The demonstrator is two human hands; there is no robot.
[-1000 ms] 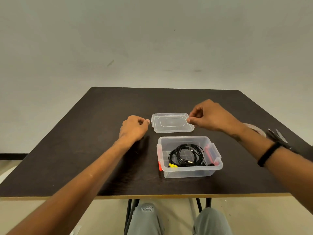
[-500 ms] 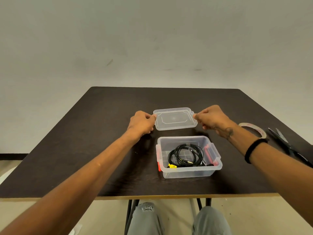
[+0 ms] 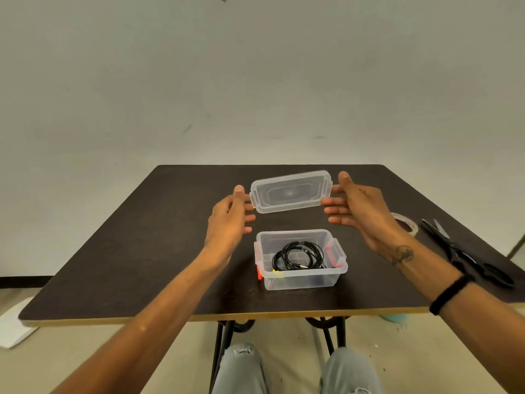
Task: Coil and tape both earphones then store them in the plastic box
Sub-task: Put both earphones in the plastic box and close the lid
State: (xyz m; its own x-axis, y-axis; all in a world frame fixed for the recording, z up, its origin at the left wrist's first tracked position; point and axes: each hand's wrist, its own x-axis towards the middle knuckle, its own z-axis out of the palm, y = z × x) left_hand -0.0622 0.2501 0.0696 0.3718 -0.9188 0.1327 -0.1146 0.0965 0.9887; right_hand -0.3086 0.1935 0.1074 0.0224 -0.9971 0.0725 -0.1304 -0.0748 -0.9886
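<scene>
Lid (image 3: 291, 191) now lifted off table, tilted between your left hand (image 3: 228, 220) and right hand (image 3: 362, 207); grip: straight fingertips pressing its short ends. Coiled earphones (image 3: 298, 255) sit inside plastic box (image 3: 301, 260) near table's front edge. Storing looks done; closing comes next.

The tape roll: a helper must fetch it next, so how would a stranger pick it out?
Look at the dark table, along its right side past the right hand. The tape roll lies flat, half hidden behind that wrist, beside the black scissors. It is the only pale ring.
</scene>
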